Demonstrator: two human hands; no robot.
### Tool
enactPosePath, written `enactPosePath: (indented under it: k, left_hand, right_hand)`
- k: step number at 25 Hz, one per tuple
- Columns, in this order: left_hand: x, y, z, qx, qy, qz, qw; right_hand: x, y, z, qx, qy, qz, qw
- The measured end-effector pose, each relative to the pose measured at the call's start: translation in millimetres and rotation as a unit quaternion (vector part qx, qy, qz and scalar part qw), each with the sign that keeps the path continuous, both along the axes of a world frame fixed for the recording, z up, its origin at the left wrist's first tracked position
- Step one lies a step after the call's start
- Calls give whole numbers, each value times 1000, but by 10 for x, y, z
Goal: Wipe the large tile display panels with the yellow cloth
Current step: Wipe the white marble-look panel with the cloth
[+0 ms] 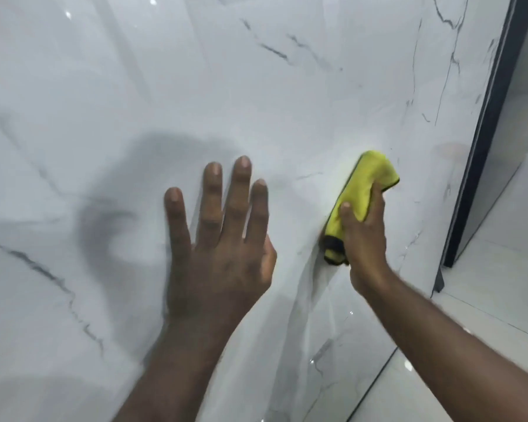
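The right hand (363,236) hides part of the yellow cloth (365,184); the left forearm (177,376) and right forearm (457,333) run off the edges.

On my screen I see two bare forearms (177,360), a left hand (220,263) and a right hand (365,236), both with short, rounded fingernails (216,169) and creased knuckles (209,222).

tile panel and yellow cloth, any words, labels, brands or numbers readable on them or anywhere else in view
None: no text shows in the head view.
The tile panel bears only grey marble veining.
The yellow cloth, held in the right hand, shows no readable label.
The dark frame is plain.
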State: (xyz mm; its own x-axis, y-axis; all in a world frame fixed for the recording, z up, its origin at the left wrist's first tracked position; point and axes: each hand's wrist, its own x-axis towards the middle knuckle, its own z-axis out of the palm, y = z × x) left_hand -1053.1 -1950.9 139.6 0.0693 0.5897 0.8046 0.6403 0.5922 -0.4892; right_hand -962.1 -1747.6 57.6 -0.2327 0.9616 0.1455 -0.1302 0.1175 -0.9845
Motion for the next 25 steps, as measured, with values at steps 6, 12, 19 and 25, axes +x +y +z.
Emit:
enactPosePath:
  k: [6, 12, 19, 25]
  left_hand:
    - [-26, 30, -63, 8, 14, 20, 1000]
    - [295, 496, -19, 86, -93, -57, 990]
    - [425, 1321, 270, 14, -91, -78, 993]
    - [568, 2317, 273, 11, -72, -27, 997]
  right_hand:
    - [97, 20, -178, 293, -37, 62, 953]
    - [138, 835, 65, -31, 0, 0, 1000]
    - [394, 1009, -289, 244, -49, 66, 966]
    - [331, 2444, 64, 136, -36, -19, 990]
